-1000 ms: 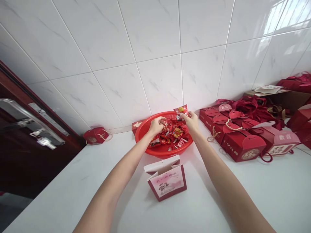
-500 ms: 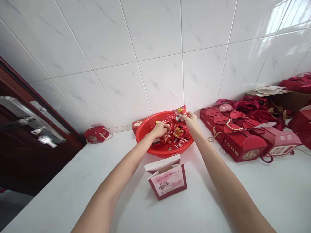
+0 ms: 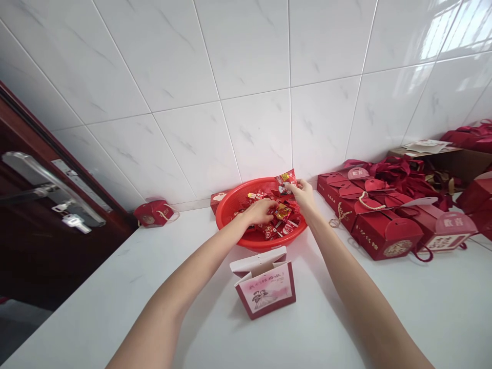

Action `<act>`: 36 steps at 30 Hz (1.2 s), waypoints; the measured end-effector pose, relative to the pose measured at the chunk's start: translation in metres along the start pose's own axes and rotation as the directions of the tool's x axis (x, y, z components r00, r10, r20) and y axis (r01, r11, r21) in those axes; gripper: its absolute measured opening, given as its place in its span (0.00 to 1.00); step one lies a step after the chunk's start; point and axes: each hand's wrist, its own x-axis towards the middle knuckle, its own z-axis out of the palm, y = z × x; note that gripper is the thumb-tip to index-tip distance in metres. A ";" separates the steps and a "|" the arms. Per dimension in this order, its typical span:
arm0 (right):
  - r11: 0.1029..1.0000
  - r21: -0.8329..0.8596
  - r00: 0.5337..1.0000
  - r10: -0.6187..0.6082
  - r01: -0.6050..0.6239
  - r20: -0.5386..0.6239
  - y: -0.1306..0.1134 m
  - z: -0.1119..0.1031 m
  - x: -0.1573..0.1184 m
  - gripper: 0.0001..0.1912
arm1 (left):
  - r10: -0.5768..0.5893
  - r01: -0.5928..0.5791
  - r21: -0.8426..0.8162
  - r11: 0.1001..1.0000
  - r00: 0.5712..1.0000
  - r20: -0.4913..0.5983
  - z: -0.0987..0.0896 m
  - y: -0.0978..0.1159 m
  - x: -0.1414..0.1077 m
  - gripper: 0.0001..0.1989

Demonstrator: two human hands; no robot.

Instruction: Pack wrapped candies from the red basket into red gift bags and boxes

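Observation:
A red plastic basket (image 3: 234, 202) holds several wrapped candies (image 3: 283, 211) in red and gold. My left hand (image 3: 258, 211) is inside it, fingers curled down among the candies; whatever is under the fingertips is hidden. At the basket's back right rim, my right hand (image 3: 302, 193) is closed on a red candy packet (image 3: 286, 179), held upright between thumb and fingers. In front of the basket stands an open-topped paper gift box (image 3: 265, 292), dark red and white, with a pink panel showing a printed couple.
Several red gift boxes (image 3: 386, 236) with rope handles sit on the right of the white table (image 3: 154, 297), beside dark red ribbons (image 3: 400, 174). A small red box (image 3: 154, 212) stands at the left, near a door handle with keys (image 3: 75, 221). A tiled wall (image 3: 253, 133) rises behind.
My left hand has shifted slightly right and toward the middle of the candies. My right hand keeps the candy packet at nearly the same spot.

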 end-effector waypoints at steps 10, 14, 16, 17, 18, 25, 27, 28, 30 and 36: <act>1.000 0.001 1.000 0.021 -0.021 -0.005 0.001 -0.002 0.001 0.13 | -0.283 0.288 -0.075 0.955 0.956 0.074 -0.013 -0.014 -0.006 0.34; 1.000 -0.001 1.000 0.023 -0.023 -0.014 0.001 -0.001 -0.001 0.13 | -0.315 0.324 -0.093 0.942 0.944 0.099 -0.017 -0.021 -0.010 0.29; 1.000 0.000 0.999 0.026 -0.026 -0.021 0.001 0.000 -0.001 0.13 | -0.319 0.330 -0.093 0.939 0.940 0.119 -0.015 -0.022 -0.011 0.29; 1.000 0.002 0.999 0.028 -0.028 -0.021 0.002 0.000 -0.001 0.13 | -0.321 0.334 -0.090 0.938 0.938 0.131 -0.015 -0.023 -0.011 0.29; 1.000 0.003 0.999 0.031 -0.031 -0.021 0.002 0.000 -0.001 0.13 | -0.324 0.338 -0.085 0.937 0.935 0.141 -0.014 -0.023 -0.011 0.30; 0.999 0.002 0.999 0.032 -0.032 -0.019 0.001 0.001 -0.001 0.12 | -0.378 0.384 -0.019 0.923 0.915 0.138 -0.011 -0.029 -0.007 0.25; 0.999 0.003 0.999 0.033 -0.033 -0.010 0.001 0.001 -0.002 0.12 | -0.383 0.387 -0.006 0.922 0.915 0.127 -0.010 -0.030 -0.005 0.20; 0.999 0.004 0.999 0.035 -0.035 -0.006 0.000 0.001 -0.002 0.13 | -0.383 0.386 -0.001 0.923 0.915 0.126 -0.010 -0.030 -0.004 0.17; 0.999 0.005 0.999 0.038 -0.038 0.003 0.000 0.001 -0.002 0.13 | -0.382 0.384 0.009 0.923 0.915 0.127 -0.008 -0.029 -0.003 0.12; 0.999 0.008 0.998 0.052 -0.052 0.021 -0.001 0.000 -0.003 0.13 | -0.373 0.374 0.009 0.927 0.921 0.109 -0.001 -0.025 -0.002 0.14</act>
